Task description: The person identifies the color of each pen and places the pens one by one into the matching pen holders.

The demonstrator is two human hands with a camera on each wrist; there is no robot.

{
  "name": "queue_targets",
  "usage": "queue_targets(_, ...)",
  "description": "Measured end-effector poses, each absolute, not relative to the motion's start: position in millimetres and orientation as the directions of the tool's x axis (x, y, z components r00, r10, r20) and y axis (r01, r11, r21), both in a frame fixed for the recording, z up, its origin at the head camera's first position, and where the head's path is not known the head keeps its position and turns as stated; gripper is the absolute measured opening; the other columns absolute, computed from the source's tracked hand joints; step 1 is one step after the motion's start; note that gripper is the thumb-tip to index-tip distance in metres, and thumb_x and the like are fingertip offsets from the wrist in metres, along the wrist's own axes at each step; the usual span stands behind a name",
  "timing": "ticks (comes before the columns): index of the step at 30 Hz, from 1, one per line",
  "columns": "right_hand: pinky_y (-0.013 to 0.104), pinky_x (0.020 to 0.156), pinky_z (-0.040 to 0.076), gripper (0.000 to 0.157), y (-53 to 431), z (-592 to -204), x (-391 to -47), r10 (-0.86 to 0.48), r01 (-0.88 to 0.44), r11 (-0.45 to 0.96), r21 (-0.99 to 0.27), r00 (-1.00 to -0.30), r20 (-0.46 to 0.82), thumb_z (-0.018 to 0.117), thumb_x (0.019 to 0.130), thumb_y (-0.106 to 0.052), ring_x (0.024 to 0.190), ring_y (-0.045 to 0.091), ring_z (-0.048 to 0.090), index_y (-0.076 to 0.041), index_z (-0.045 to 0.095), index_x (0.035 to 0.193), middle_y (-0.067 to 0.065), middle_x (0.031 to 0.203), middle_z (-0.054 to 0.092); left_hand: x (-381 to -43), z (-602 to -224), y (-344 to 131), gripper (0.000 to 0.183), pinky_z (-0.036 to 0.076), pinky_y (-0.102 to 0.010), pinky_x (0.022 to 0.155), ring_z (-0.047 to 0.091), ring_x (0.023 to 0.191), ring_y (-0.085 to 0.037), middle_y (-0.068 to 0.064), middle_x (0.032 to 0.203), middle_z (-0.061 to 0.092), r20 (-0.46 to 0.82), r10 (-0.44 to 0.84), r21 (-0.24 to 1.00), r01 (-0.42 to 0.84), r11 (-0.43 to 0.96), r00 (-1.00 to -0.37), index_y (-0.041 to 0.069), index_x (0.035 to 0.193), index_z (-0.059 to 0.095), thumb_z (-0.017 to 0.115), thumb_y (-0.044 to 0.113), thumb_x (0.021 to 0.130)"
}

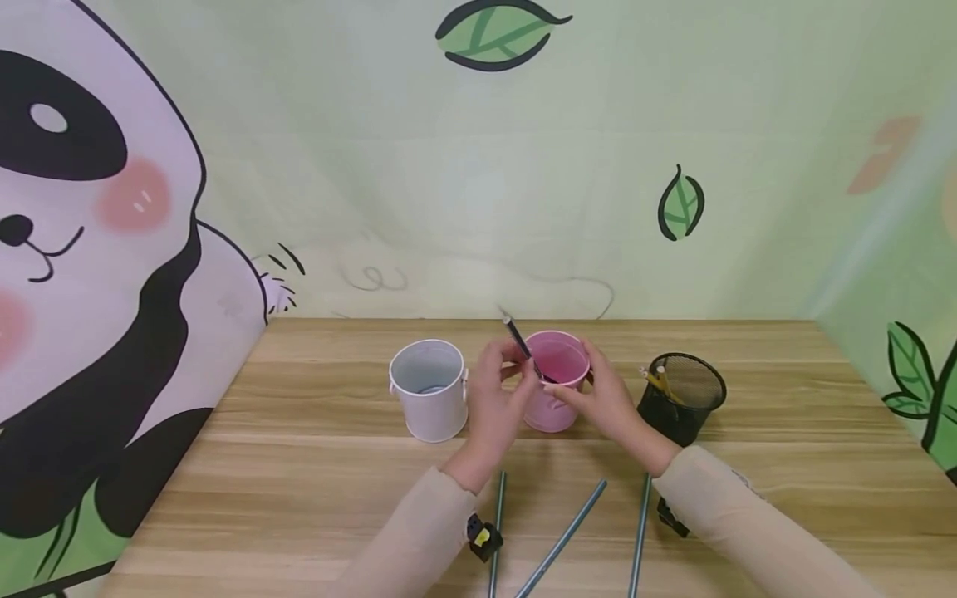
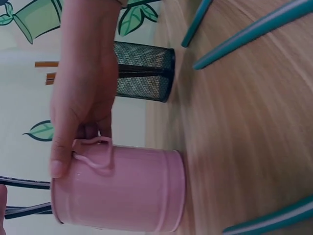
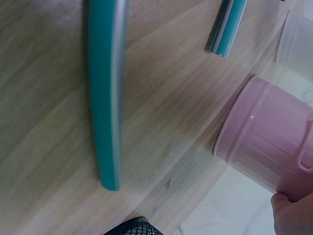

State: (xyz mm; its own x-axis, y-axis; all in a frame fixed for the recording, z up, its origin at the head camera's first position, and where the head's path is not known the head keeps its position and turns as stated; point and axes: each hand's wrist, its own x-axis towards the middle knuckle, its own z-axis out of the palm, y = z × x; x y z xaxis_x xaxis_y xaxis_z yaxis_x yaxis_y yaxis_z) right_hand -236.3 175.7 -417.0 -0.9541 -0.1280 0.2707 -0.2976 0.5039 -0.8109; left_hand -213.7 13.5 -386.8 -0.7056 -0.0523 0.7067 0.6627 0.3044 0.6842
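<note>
Left of the pink, glossy, round bucket (image 1: 553, 415), which we take as our landmark: a white, round bucket (image 1: 434, 419) with side lugs, upright, a gap between the two. We judge that spacing useful, since it leaves space for the wrist between them.

At the pink bucket's left rim: the left hand (image 1: 503, 397), fingertips pinching a slim black pencil (image 1: 517, 335). The pencil leans, upper end away to the left, lower end at the near rim; whether its tip is inside we cannot tell. Pinched along its lower part, it is probably easy to aim.

At the pink bucket's right: the right hand (image 1: 609, 405) grips the rim, thumb on the near side, fingers round the far side. We read this as steadying; the bucket stands upright and looks light.

Right of the pink bucket: a black wire-mesh cup (image 1: 676, 423) with yellow-brown pencils (image 1: 656, 382) leaning in it, just past the right wrist.

Edges and room: bare wooden tabletop (image 1: 314, 465) left of both buckets. In front of the pink bucket, three long teal rods (image 1: 562, 536) lie apart, close under the forearms; lifting would suit better than sliding. Behind it, the back edge meets the printed wall (image 1: 478, 199), with little depth to spare. Beyond the mesh cup, more bare wood.
</note>
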Motion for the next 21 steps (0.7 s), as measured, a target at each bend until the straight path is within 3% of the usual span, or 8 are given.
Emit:
queue_targets(10,0.05,0.102,0.041,0.075,177,-419,-236,-0.131,-0.304,0.503,-0.809,-0.952,0.276,0.074,0.082,-0.011,0.124,0.042,0.046,0.006,0.03,0.141,0.028,0.134,0.044,-215,-401,19,0.02,0.056,-0.025,0.073,0.062,0.082,-0.027,-0.016,0.089,0.059,0.755,0.057,0.601,0.725,0.338,-0.653,-0.005,0.099,0.057,0.061,-0.008,0.08)
queue_targets(21,0.049,0.104,0.039,0.075,178,-419,-236,-0.136,-0.308,0.5,-0.809,-0.951,0.279,0.072,0.083,-0.007,0.126,0.042,0.045,0.006,0.028,0.142,0.028,0.136,0.043,-215,-407,23,0.016,0.054,-0.021,0.077,0.062,0.085,-0.023,-0.014,0.091,0.058,0.73,0.118,0.582,0.703,0.409,-0.673,-0.002,0.097,0.056,0.062,-0.003,0.082)
